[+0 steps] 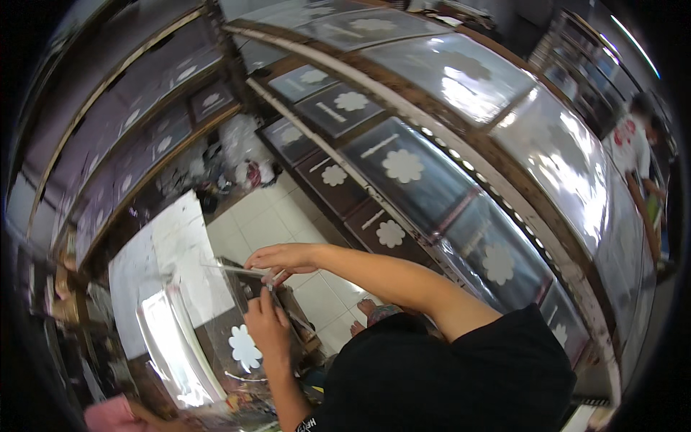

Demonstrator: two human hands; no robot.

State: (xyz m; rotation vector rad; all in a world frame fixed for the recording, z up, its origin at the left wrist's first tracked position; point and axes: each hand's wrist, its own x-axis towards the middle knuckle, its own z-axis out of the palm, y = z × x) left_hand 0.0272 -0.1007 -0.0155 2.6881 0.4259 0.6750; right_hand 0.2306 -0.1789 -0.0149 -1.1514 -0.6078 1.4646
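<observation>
My right hand [291,258] reaches across from the right, fingers bent down at the end of a thin pale strip [241,271]. Just below it my left hand [268,327] is closed, its fingertips meeting the right fingers at a small shiny bit I cannot make out. Both hands are over the edge of a dark worktable. On that table, beside my left wrist, lies a white flower-shaped piece [245,348] on a dark panel. A glossy clear sheet [173,345] curves up, reflecting light, next to large white paper sheets [180,248].
Racks [374,191] of dark, film-wrapped panels with white flower shapes stand ahead and right; another shelf [129,119] rises on the left. Clear plastic [241,140] lies heaped on the tiled floor. A pink sleeve [111,415] shows at lower left; another person [630,147] stands far right.
</observation>
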